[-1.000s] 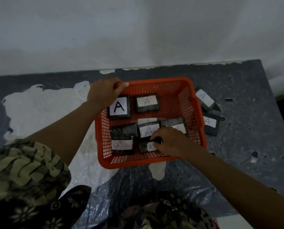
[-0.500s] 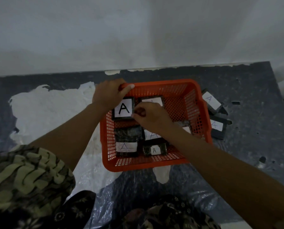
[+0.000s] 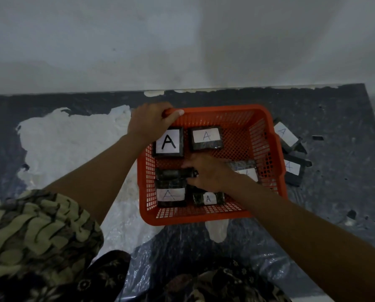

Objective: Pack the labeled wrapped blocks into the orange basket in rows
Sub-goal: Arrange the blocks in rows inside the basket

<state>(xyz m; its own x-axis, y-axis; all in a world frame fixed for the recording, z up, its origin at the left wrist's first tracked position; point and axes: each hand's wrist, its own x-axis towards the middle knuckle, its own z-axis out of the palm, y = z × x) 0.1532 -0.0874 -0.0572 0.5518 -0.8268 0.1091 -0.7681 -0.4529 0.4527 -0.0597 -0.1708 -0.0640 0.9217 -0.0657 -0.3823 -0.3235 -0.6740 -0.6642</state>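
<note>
The orange basket [image 3: 225,110] stands mid-table. Inside lie several dark wrapped blocks with white "A" labels: one with a bold A [image 3: 168,142] and a second [image 3: 206,137] at the back, a label-less dark block [image 3: 171,173] in the middle left, a labeled one [image 3: 171,194] and a small one [image 3: 208,198] at the front, and one half hidden [image 3: 248,171] at the right. My left hand [image 3: 149,123] grips the basket's far-left rim. My right hand [image 3: 206,171] is inside, fingers closed on the middle-row dark block's end; it hides what lies beneath.
Two more labeled blocks [image 3: 285,134] [image 3: 293,168] lie on the table just outside the basket's right wall. The dark tabletop [image 3: 334,192] has white worn patches and clear plastic sheeting at the front. A pale wall runs along the far edge.
My right hand went from the front small block to the back row, then came back to the middle row. The left hand kept hold of the rim.
</note>
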